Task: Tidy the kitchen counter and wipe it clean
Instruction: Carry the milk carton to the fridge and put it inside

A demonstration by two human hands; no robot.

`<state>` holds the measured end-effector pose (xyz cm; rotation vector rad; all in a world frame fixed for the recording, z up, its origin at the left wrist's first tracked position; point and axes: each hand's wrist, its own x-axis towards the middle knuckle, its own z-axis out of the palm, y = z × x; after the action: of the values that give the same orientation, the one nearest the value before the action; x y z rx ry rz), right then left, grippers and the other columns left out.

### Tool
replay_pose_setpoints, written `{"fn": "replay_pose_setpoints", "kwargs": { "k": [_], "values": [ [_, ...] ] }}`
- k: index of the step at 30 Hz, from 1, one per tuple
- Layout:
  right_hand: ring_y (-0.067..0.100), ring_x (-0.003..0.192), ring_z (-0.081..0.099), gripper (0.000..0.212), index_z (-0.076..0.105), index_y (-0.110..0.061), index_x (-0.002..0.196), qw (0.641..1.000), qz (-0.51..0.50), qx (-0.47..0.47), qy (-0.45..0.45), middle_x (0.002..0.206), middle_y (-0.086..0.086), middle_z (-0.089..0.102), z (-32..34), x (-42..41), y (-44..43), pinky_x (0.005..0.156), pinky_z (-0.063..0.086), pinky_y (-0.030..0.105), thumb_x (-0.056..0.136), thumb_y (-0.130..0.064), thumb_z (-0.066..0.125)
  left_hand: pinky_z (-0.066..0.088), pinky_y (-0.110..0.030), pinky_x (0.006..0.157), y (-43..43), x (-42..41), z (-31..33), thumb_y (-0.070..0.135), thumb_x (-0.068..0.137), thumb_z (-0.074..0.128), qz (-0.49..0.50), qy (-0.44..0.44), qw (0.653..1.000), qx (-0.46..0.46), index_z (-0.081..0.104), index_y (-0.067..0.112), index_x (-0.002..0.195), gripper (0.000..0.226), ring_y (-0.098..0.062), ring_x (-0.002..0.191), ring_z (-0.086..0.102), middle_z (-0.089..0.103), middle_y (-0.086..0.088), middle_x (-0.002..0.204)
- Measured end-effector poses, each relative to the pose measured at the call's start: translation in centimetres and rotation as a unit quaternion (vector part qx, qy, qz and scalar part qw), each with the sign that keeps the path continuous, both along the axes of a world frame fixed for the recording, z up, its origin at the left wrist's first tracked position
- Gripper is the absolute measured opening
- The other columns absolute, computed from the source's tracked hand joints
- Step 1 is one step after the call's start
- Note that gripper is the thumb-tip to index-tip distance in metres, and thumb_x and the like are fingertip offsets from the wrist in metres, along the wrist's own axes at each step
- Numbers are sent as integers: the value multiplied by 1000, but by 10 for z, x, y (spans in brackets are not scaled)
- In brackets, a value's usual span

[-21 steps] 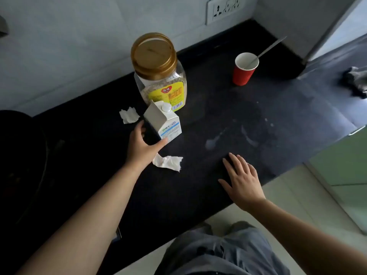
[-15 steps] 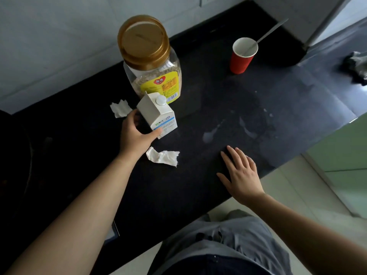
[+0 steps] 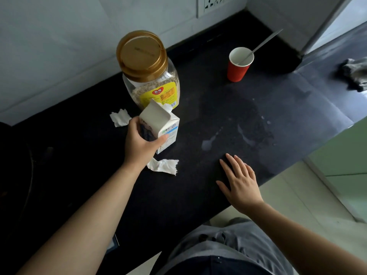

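Observation:
My left hand [image 3: 142, 144] grips a small white milk carton [image 3: 161, 124], tilted toward me, just in front of a clear oat jar with a gold lid [image 3: 148, 72]. Two crumpled bits of white tissue lie on the black counter [image 3: 198, 195]: one [image 3: 120, 120] left of the carton, one [image 3: 163, 165] just below my left hand. A wet milky smear [image 3: 224, 135] spreads across the counter's middle. My right hand [image 3: 240, 182] rests flat, fingers spread, near the front edge. A red paper cup [image 3: 238, 67] with a spoon [image 3: 262, 43] stands at the back right.
A grey rag [image 3: 355, 73] lies at the far right on the counter. A wall socket [image 3: 216, 2] sits on the back wall. A dark round shape fills the far left. The floor [image 3: 297, 205] and a green cabinet front are at the right.
My left hand has closed around the carton and tipped it toward me, off its upright stance. My right hand has stayed flat on the counter.

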<state>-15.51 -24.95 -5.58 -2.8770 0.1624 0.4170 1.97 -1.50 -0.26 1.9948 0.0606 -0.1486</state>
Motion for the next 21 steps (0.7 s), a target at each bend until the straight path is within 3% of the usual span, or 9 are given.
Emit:
{"fn": "replay_pose_setpoints", "kwargs": {
  "k": [4,7,11,17,21],
  "values": [
    [23,145,-1,65,13,-23,148,999,-1,15,29,158,2,5,16,5,5,116,2,38,93,-54,29,54,-34,86,-5,-16,23,28,55,85,1,0,1000,-16,46,14,120,77,-14,108,60,60,-5,118],
    [23,144,8,67,15,-20,147,998,-30,47,39,157,2,13,30,18,7,115,16,41,93,-52,37,54,-36,89,-7,-39,35,34,53,84,8,1,999,-34,48,16,123,81,-12,108,60,61,-2,119],
    [22,140,21,68,15,-17,146,989,-48,138,7,153,4,22,53,10,1,109,30,39,92,-50,41,53,-36,90,-13,-96,43,23,58,86,61,-21,996,-66,48,21,125,77,-10,111,59,60,1,122],
    [18,126,42,55,35,-17,139,962,26,272,8,142,1,41,90,-35,-28,102,38,33,94,-47,38,52,-32,87,-34,-207,48,30,55,83,164,-26,980,-111,49,20,124,78,-14,111,60,61,-1,122],
    [12,109,52,44,49,-19,128,950,116,286,39,130,-2,52,96,-70,-66,87,41,24,94,-45,39,52,-33,85,-65,-291,40,39,54,80,243,-11,962,-126,49,19,124,79,-18,110,61,62,-4,121]
  ]
}}
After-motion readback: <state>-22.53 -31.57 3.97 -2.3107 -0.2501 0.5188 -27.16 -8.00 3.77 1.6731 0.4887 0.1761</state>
